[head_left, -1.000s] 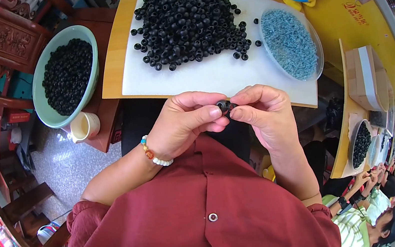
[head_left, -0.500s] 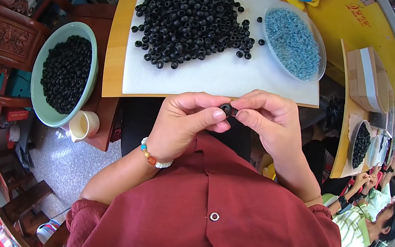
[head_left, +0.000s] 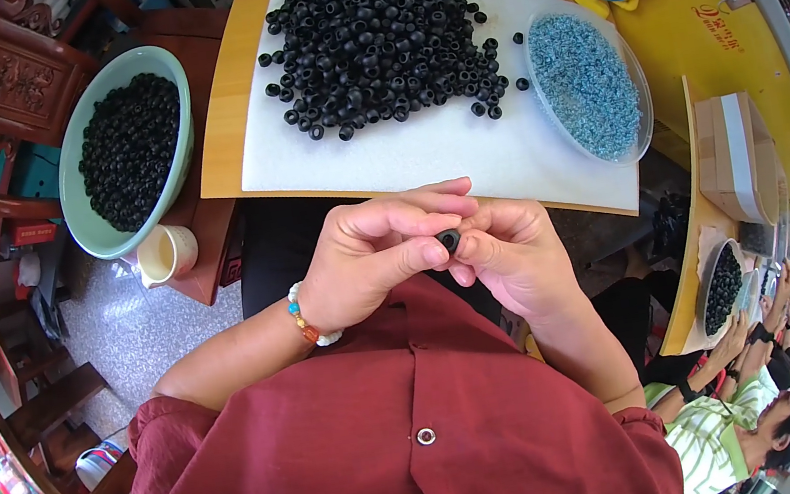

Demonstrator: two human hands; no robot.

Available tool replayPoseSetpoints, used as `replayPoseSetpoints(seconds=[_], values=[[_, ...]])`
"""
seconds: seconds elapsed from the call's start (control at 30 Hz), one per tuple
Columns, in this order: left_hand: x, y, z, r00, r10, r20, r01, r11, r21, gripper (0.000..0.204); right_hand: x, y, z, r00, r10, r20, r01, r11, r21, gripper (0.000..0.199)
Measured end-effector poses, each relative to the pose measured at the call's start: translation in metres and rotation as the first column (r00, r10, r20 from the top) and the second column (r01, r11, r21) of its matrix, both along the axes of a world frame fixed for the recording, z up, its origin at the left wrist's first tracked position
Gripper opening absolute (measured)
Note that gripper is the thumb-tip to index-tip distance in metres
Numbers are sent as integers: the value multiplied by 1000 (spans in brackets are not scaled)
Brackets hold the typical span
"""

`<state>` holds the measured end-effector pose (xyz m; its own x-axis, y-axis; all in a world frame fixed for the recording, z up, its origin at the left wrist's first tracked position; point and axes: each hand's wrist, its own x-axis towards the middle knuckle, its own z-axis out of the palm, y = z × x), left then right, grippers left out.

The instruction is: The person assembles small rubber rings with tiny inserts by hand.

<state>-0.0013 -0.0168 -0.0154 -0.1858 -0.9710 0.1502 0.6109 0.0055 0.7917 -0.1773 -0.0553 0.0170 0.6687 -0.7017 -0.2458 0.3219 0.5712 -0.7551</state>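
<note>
Both hands (head_left: 447, 255) sit lower, pinching one round black holed bead (head_left: 450, 239).

A loose, dark red shirt (head_left: 414, 456) covers the person, its sleeves rolled up past the elbows, forearms bare. One small round metal snap (head_left: 426, 436) sits on the front seam. Round the left wrist runs a bead bracelet (head_left: 305, 319), white with orange and turquoise beads.

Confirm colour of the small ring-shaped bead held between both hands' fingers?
Black. The small ring-shaped bead is pinched between left hand and right hand; the head view shows it best.
</note>
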Motion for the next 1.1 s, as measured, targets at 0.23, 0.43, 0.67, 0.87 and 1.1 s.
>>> replayPoseSetpoints(seconds=[0.23, 0.43, 0.67, 0.87, 1.1], values=[[6, -2, 4, 997, 28, 68, -32, 997, 71, 19, 5, 0, -3, 984, -84, -155, 56, 983, -172, 11], [9, -2, 7, 962, 155, 223, -176, 982, 76, 19, 15, 0, 7, 948, -245, -205, 178, 939, -296, 12], [8, -1, 5, 984, 75, 159, -92, 991, 101, 17, 10, -3, 2, 969, -186, -160, 144, 960, -242, 9], [2, -1, -3, 984, 100, 145, -110, 992, 60, 17, 7, -5, -13, 983, -139, -121, 108, 966, -233, 7], [19, -4, 18, 941, 198, 273, -266, 935, 236, 19, 8, -20, -9, 899, -259, -353, 99, 906, -412, 10]])
